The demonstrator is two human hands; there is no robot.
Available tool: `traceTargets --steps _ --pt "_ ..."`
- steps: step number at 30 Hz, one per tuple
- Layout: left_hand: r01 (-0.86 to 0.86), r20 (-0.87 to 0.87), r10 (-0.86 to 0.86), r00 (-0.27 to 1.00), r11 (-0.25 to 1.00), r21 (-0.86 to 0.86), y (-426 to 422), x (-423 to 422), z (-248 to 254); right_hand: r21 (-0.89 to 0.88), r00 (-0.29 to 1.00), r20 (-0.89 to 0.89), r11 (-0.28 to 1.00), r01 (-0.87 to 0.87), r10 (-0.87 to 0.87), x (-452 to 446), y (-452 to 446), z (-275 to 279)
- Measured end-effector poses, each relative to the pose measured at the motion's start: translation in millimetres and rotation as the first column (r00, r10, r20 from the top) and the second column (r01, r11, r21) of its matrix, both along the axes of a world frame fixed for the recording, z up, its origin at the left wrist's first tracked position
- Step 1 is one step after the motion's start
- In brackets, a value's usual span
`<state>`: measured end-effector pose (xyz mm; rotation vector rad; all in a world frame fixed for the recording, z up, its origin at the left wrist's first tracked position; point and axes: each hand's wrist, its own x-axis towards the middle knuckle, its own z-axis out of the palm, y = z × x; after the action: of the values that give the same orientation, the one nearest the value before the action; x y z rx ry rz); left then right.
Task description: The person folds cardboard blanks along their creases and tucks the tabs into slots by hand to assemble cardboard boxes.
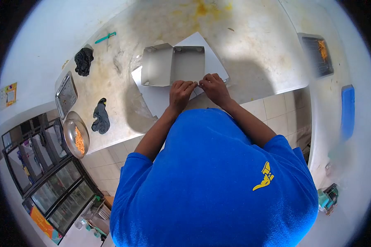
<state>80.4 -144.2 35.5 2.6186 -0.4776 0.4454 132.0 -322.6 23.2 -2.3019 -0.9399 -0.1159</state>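
Note:
A grey cardboard box point(187, 65) lies unfolded on the counter, its lid panel point(156, 66) spread out to the left. My left hand point(180, 94) pinches the box's near edge close to its middle. Right beside it, my right hand point(214, 88) grips the near right corner, fingertips pressed together. The two hands almost touch, and the small flap between them is mostly hidden by my fingers. Under the box are white cardboard sheets point(202, 41), fanned out at angles.
On the left lie a black plastic bag point(84, 61), a green-handled tool point(106, 38), a dark glove point(100, 117), a metal tray point(66, 95) and a steel bowl point(70, 131) with orange shreds. A dark tray point(316, 61) and a blue tray point(347, 112) are at the right.

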Motion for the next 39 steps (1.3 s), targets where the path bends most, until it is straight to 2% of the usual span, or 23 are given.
traceTargets --steps 5,8,14,21,23,29,33,35,39 --pt "-0.05 0.033 0.046 0.998 0.994 0.098 0 -5 -4 0.043 1.0 0.008 0.999 0.025 -0.025 -5 4 4" --pt "-0.055 -0.022 0.059 0.998 0.988 0.142 -3 -4 -6 0.023 0.999 0.026 0.999 0.025 -0.026 -5 4 3" --pt "-0.006 -0.137 0.024 0.99 0.992 0.129 -1 3 -6 -0.011 0.999 0.043 0.999 0.031 -0.031 -4 4 -1" --pt "0.08 -0.251 -0.019 0.968 0.968 0.236 4 10 -10 -0.044 1.0 0.023 0.999 0.017 -0.016 -3 0 -3" --pt "0.115 -0.27 -0.042 0.962 0.959 0.259 6 12 -10 -0.102 0.999 0.037 0.995 0.016 -0.012 -2 -1 -5" --pt "-0.133 -0.242 0.164 0.956 0.981 0.141 36 1 27 -0.139 0.998 0.019 0.988 0.069 -0.067 1 -6 1" --pt "-0.225 -0.205 0.25 0.946 0.964 0.139 50 -15 20 -0.116 0.997 0.039 0.991 0.068 -0.064 -2 2 13" --pt "-0.285 -0.168 0.308 0.936 0.947 0.147 53 -22 16 -0.19 0.994 0.108 0.98 0.055 -0.035 -2 7 14" --pt "-0.412 -0.089 0.412 0.907 0.911 0.017 48 -34 11 -0.283 0.972 0.232 0.958 0.049 0.019 -2 18 12"
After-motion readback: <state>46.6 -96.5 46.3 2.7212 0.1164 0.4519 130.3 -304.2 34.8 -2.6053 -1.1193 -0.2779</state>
